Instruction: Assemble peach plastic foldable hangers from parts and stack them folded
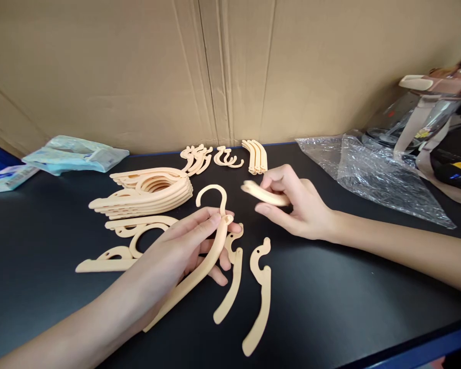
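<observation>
My left hand (192, 241) is closed on a partly assembled beige plastic hanger (202, 266). Its hook points up and one long arm slants down to the lower left. In my right hand (292, 202), thumb and fingers pinch a short curved beige hanger piece (265, 193), slightly blurred and apart from the hanger. Below the hands lie two loose arm pieces: a hanger arm (262, 302) with a curved notched end, and another hanger arm (230, 292) partly behind my left fingers.
A stack of folded hangers (149, 197) lies at the left, with another folded hanger (119, 264) nearer me. Small hanger parts (197, 158), hooks (228, 156) and curved pieces (256, 156) line the back. Tissue packs (75, 154), clear plastic wrap (384, 169) and a bottle (418, 113) flank them.
</observation>
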{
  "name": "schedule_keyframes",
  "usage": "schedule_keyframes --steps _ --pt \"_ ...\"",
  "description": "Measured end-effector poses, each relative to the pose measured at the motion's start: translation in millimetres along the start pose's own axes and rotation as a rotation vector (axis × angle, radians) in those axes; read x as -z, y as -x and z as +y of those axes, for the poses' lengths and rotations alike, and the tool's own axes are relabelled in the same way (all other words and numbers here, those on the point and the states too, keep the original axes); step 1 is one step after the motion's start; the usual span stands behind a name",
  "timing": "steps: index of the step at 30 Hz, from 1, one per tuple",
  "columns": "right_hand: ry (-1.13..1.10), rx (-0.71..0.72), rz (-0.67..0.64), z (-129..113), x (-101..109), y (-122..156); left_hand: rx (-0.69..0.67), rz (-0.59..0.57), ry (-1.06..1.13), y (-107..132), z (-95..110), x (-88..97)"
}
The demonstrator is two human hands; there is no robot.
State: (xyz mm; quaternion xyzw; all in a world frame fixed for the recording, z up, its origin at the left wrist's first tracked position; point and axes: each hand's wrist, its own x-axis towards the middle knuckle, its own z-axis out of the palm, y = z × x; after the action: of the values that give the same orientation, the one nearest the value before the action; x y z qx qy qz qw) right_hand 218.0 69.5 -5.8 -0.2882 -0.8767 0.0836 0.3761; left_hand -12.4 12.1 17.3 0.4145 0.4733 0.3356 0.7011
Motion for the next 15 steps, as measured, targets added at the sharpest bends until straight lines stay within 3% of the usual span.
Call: schedule_keyframes --steps 7,10,15 --pt "0.273 0.411 -0.08 -9.5 0.1 -4.6 0.005 -0.104 0.097 -3.1 1.3 2.2" --pt "0.361 0.444 -0.097 -10.7 -0.4 -7.1 0.046 -0.148 0.112 -1.4 4.6 0.2" --pt "0.315 0.406 -0.169 -8.3 1.5 -5.5 0.052 -0.144 0.108 1.5 6.3 1.6"
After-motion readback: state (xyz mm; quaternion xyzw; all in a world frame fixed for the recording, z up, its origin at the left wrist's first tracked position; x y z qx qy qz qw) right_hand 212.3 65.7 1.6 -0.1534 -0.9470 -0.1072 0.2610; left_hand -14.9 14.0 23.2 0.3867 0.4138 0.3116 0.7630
